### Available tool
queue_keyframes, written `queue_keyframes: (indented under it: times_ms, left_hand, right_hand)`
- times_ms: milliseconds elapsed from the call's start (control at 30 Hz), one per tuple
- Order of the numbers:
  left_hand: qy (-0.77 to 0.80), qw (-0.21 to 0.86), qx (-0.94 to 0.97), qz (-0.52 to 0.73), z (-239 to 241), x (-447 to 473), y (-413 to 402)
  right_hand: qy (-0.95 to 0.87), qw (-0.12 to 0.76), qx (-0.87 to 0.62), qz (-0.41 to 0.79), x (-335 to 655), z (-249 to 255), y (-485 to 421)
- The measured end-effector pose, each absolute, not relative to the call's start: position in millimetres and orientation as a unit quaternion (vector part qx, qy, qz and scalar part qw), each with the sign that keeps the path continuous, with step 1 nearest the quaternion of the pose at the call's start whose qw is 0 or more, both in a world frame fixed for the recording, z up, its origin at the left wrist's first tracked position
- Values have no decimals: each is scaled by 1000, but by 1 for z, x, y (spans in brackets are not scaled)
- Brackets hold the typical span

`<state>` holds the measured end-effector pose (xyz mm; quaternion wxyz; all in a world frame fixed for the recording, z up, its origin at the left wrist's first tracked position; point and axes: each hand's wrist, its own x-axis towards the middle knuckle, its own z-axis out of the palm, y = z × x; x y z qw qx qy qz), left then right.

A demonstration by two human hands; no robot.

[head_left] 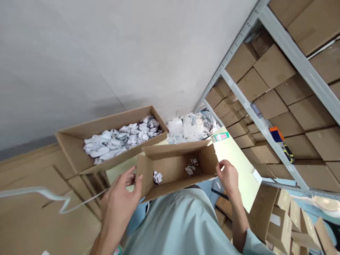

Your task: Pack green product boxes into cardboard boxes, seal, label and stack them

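An open brown cardboard box (172,164) sits in front of me on a pale green table (236,159), with three crumpled white paper balls (157,177) inside. My left hand (120,198) grips the box's left end, thumb on the flap. My right hand (227,174) holds the box's right end, fingers curled on its edge. A larger cardboard box (77,141) behind it is filled with several crumpled papers (122,138).
A heap of white plastic bags (191,127) lies at the table's far end by the wall. A small green and red packet (221,136) lies nearby. Metal shelving (265,124) stacked with brown cartons stands to the right. Loose cartons (287,219) crowd the floor.
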<state>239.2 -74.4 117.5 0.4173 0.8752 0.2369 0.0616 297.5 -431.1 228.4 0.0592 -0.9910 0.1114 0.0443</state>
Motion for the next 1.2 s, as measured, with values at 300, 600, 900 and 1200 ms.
queue_keyframes:
  times_ms: [300,600,900,1200]
  left_hand:
    - [61,437,895,62,155,317,-203]
    - [-145,420,895,34,177,380,-419]
    - [-212,434,876,-20,163,409,-523]
    - [-220,459,860,-40,134,442,-543]
  right_hand:
    - [264,232,-935,-59,230,221,-569]
    - [446,243,-856,-100,167,227,-712]
    - [523,214,-817,-114,154,219,-769]
    - [516,183,-831,-97,178,197,-773]
